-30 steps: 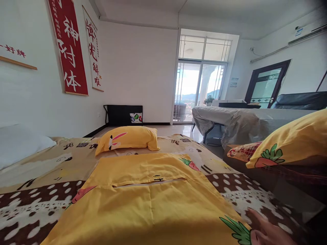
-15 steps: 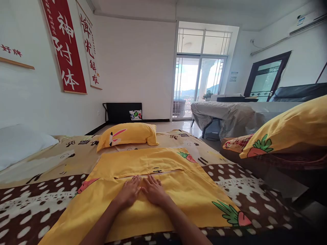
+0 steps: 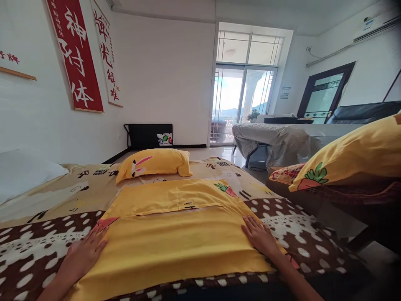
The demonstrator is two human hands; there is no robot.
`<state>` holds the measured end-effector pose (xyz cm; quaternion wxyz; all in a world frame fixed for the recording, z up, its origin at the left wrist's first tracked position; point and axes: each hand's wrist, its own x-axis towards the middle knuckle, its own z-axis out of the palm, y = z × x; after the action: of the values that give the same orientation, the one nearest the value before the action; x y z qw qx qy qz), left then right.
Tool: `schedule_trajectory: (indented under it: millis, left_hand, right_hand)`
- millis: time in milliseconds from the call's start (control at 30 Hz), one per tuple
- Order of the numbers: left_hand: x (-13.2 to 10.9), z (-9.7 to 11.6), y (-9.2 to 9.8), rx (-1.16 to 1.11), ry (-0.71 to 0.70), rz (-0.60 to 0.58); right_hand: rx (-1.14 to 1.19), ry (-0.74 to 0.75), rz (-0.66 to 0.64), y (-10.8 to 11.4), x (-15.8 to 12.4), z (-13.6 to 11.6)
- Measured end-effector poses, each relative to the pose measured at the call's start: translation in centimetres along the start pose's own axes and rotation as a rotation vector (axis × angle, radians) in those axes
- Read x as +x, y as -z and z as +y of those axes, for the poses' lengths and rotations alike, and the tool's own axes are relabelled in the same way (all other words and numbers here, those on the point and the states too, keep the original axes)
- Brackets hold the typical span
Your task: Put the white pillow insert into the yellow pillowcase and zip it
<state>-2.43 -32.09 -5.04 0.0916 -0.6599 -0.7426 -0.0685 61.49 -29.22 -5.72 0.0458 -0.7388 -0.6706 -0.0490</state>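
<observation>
A yellow pillowcase with carrot prints lies flat on the patterned blanket, its long opening slit running across the upper half. My left hand rests flat on the pillowcase's left edge, fingers stretched out by a carrot print. On the opposite edge my right hand lies with its fingers spread, pressing on the cloth. Soft horizontal creases cross the fabric between the two hands. My right forearm hides most of the lower right carrot print.
Beyond the pillowcase lies a stuffed yellow pillow with a rabbit print. Another yellow pillow sits on a red basket at the right. A white pillow is at far left. A plastic-covered table stands behind.
Both hands have moved apart from the middle of the pillowcase, the left to its left edge and the right to its right edge. The cloth between them looks stretched wider.
</observation>
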Motion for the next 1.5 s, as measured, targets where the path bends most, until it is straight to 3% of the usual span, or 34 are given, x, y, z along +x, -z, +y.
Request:
schedule_trajectory:
  millis: [67, 167, 200, 300, 333, 433, 500, 567, 700, 800, 933, 1000, 1133, 1233, 1500]
  left_hand:
    - [-0.1, 2.3, 1.5, 0.085, 0.059, 0.028]
    - [0.2, 8.6, 4.0, 0.161, 0.016, 0.075]
    - [0.5, 11.3, 4.7, 0.134, -0.049, 0.049]
    - [1.3, 19.6, 5.9, -0.088, -0.222, -0.208]
    - [1.5, 21.9, 5.9, -0.124, -0.284, -0.244]
    - [1.8, 25.6, 4.8, -0.204, -0.480, -0.320]
    - [1.7, 25.1, 3.5, -0.246, -0.558, -0.336]
    - [1.6, 22.8, 2.4, -0.288, -0.573, -0.305]
    - [1.1, 18.3, 1.4, -0.296, -0.503, -0.230]
    - [0.8, 17.6, 1.5, -0.280, -0.476, -0.223]
    - [0.6, 16.9, 1.6, -0.271, -0.449, -0.209]
    - [0.6, 14.7, 1.2, -0.233, -0.402, -0.179]
    - [0.6, 7.8, -0.6, -0.113, -0.250, -0.085]
    - [0.6, 4.4, -2.0, -0.080, -0.255, -0.036]
    - [0.7, 4.1, -2.7, -0.055, -0.273, -0.039]
  right_hand:
    - [-0.075, -0.078, 0.055, 1.1, -0.3, -2.2]
    - [-0.104, -0.075, 0.080, 3.5, -0.8, -8.4]
    - [-0.046, -0.004, 0.040, 4.2, -0.9, -10.9]
    - [0.235, 0.245, -0.094, 5.4, -1.8, -18.4]
    - [0.329, 0.339, -0.121, 5.5, -2.1, -20.4]
    - [0.434, 0.520, -0.146, 5.1, -2.9, -23.6]
    - [0.443, 0.561, -0.175, 4.7, -3.0, -23.1]
    - [0.441, 0.550, -0.214, 4.3, -2.7, -20.9]
    - [0.380, 0.392, -0.222, 3.6, -1.7, -15.6]
    - [0.315, 0.296, -0.207, 3.3, -1.1, -13.6]
    - [0.269, 0.304, -0.197, 3.1, -0.8, -12.3]
    - [0.237, 0.280, -0.183, 2.8, -0.6, -10.5]
    - [0.153, 0.107, -0.125, 1.3, -0.2, -4.9]
    - [0.139, 0.059, -0.061, -0.3, -0.2, -1.8]
    - [0.113, 0.086, 0.054, -2.0, -0.2, -1.5]
